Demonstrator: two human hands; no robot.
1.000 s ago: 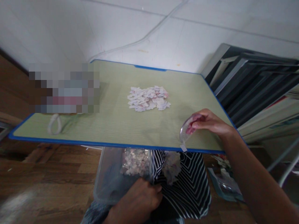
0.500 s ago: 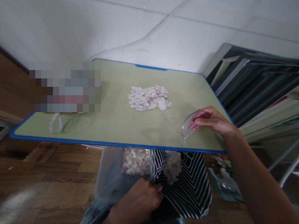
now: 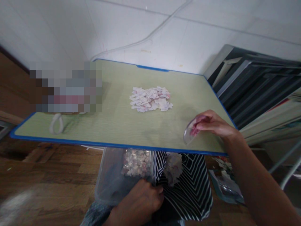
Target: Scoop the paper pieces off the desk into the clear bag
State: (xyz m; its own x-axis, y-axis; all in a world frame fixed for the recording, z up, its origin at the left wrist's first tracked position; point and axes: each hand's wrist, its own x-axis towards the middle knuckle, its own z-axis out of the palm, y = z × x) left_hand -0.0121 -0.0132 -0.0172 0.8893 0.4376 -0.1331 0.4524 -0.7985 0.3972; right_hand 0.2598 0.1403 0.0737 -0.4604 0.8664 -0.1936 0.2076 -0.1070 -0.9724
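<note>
Between the thumb and fingers of my right hand (image 3: 213,124) is a thin, clear, rounded plastic disc (image 3: 188,133) with pink on it, tilted above the right front of the green table (image 3: 113,125). A flat heap of torn whitish paper pieces (image 3: 150,99) lies mid-table, left of that hand. Below the table edge my left hand (image 3: 147,196) is curled closed beside a clear plastic bin (image 3: 105,188); whatever its fingers may hold is hidden. Inside the bin sits a clear bag of small pale pieces (image 3: 137,162). More paper pieces (image 3: 173,168) rest on black-and-white striped cloth (image 3: 197,185).
A blurred-out patch (image 3: 68,91) covers the table's left side, with a white loop (image 3: 56,124) in front of it. Dark flat panels (image 3: 254,75) lean at the right. A cable (image 3: 150,34) runs along the wall behind. Wooden floor (image 3: 58,179) shows below.
The plastic disc has turned slightly in my right hand and shifted a touch to the right. My left hand and the paper heap stay where they were.
</note>
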